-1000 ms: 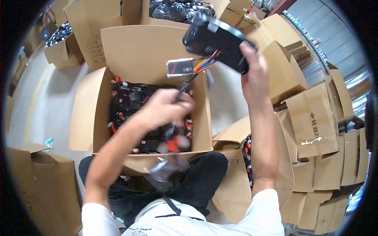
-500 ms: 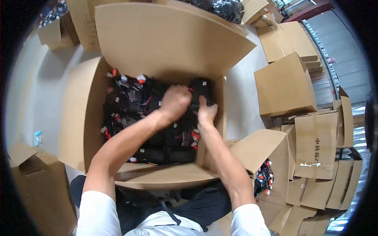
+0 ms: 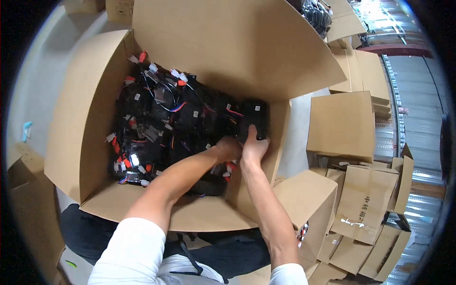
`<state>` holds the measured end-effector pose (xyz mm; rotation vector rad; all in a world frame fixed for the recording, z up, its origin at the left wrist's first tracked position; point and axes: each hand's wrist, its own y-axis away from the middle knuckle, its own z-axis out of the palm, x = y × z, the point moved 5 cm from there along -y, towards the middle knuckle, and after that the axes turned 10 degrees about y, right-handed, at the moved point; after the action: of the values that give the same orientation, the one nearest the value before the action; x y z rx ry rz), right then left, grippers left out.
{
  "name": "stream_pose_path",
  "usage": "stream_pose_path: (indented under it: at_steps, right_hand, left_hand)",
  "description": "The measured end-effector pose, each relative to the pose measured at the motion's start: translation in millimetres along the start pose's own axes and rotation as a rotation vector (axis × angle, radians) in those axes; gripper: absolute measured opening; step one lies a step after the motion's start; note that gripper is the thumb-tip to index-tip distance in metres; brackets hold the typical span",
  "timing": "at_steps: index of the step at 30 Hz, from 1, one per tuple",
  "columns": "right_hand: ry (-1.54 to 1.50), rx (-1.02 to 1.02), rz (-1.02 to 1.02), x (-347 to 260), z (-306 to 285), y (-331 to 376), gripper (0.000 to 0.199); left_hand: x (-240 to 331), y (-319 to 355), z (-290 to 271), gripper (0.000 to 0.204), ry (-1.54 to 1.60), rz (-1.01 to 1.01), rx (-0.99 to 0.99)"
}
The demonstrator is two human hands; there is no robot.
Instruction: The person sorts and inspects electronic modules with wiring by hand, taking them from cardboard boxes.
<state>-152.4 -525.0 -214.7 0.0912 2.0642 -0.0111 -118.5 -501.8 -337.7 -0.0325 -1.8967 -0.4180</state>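
1. Your work is in the big box [image 3: 175, 209], open in front of you with its flaps folded out.
2. The black case [image 3: 255, 118] nearest your hands sits inside the big box, in its far right part, close to the right wall. A small white label [image 3: 257, 108] shows on its top.
3. Your right hand [image 3: 255, 147] is at the near end of that case, inside the big box by the right wall. The thumb lies on the case; the other fingers are mostly hidden, so you cannot tell how firmly they close on it.
4. Your left hand [image 3: 230, 148] reaches into the big box, just left of your right hand. Its fingertips are hidden in shadow, so whether they pinch anything cannot be told.
5. More black cases [image 3: 195, 121] fill the big box to the left of your hands, with coloured wires [image 3: 178, 108] and red and white plugs [image 3: 143, 56] among them.
6. Right of the big box stands a closed carton [image 3: 341, 126]; nearer you are folded cartons [image 3: 363, 204].
7. Left of the big box, a light-blue scrap [image 3: 27, 131] lies on the floor [image 3: 42, 95].
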Motion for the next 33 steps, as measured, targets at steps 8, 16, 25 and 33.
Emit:
stream_pose_path:
  at_steps: [8, 16, 25, 33]
  right_hand:
    - [-0.475, 0.005, 0.586, 82, 51, 24, 0.070]
    - [-0.505, -0.078, 0.727, 119, 62, 8, 0.056]
    - [0.183, -0.252, 0.556, 106, 19, -19, 0.045]
    - [0.171, -1.008, -0.383, -166, -101, 2, 0.053]
  left_hand:
    - [10, 91, -13, 0.040, -0.884, 0.365, 0.204]
    - [10, 94, -119, 0.066, -0.933, 0.425, 0.467]
    - [66, 68, -104, 0.096, -0.701, 0.324, 0.102]
    - [72, 183, -116, 0.065, -0.878, 0.080, -0.073]
